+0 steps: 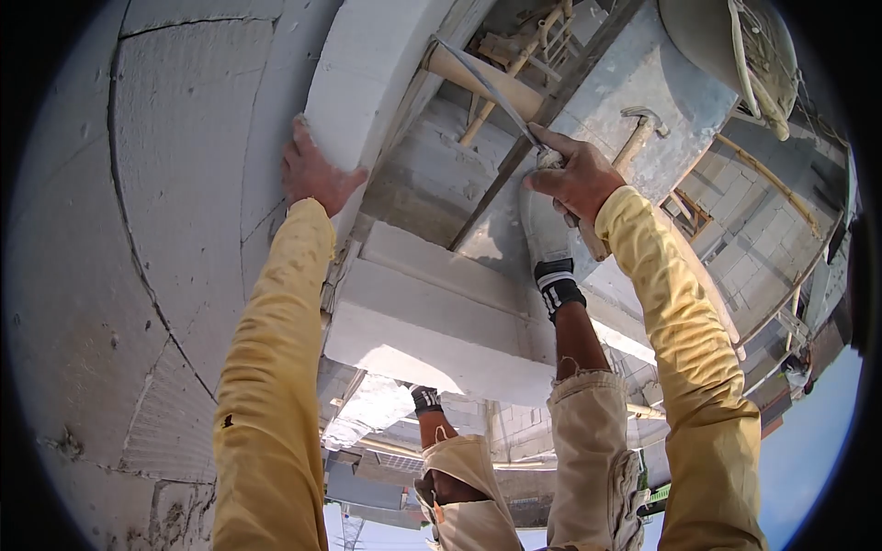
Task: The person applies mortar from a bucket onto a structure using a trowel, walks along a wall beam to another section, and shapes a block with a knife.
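One broad pale wall fills the left of the view, and a grey sheet lies across from it on the right. Between them, lower down, runs a white ledge.

Along the wall's near edge sits the white block, under the worker's left hand. That hand is spread, thumb well apart from the fingers, and it rests against the block without closing round it. The block looks stiff and chalky, probably fairly heavy, with edges likely to chip and a powdery face that could slip under dry skin. A flat palm on its wide face, away from the corners, would suit it best.

The right hand is wrapped round a tool above the sheet, its slim metal part reaching past the fingers toward the block but seemingly apart from it. The blade's full shape cannot be told from this angle. It seems light and rigid, best held by the wooden handle, which shows below the fist.

Smallest is a hammer, lying on the sheet beyond that hand.
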Demonstrator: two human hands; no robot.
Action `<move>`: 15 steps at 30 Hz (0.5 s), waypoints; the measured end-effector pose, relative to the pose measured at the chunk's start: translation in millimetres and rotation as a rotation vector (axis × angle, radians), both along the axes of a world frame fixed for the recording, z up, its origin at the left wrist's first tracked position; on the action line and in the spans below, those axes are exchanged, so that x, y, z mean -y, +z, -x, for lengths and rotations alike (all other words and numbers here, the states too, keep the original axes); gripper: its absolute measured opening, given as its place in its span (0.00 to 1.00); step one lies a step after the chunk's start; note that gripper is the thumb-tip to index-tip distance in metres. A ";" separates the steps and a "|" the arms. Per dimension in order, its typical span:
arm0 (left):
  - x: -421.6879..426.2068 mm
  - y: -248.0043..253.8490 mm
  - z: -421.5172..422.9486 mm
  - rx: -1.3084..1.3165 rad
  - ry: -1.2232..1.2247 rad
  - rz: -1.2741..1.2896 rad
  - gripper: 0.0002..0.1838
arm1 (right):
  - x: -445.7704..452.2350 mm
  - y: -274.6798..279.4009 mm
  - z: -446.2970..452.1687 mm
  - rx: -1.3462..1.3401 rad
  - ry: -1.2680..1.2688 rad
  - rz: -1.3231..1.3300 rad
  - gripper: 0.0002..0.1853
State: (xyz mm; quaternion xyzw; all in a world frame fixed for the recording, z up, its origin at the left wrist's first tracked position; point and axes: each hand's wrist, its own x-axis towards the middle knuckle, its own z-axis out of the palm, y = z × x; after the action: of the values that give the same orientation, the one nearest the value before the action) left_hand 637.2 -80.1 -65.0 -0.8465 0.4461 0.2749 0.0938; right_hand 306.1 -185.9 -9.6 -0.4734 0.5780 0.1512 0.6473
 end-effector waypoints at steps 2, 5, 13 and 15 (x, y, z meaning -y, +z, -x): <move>-1.3 -2.5 -3.1 0.011 -0.005 0.014 0.67 | -19.0 14.1 22.0 0.050 -0.019 0.026 0.37; 6.4 4.6 -2.3 0.011 -0.018 0.033 0.66 | -53.5 26.6 50.9 0.135 -0.203 0.013 0.39; 80.5 60.7 5.6 0.016 -0.023 -0.048 0.64 | -98.8 49.3 76.6 0.220 -0.699 -0.317 0.25; 99.6 74.7 10.2 0.007 -0.029 -0.064 0.63 | -101.4 49.6 74.8 0.262 -0.842 -0.395 0.22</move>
State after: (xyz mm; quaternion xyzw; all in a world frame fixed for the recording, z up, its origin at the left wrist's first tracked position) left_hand 626.9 -179.8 9.7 -0.8375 0.4489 0.2849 0.1264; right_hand 231.4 -84.5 40.0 -0.0814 0.5932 -0.0782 0.7971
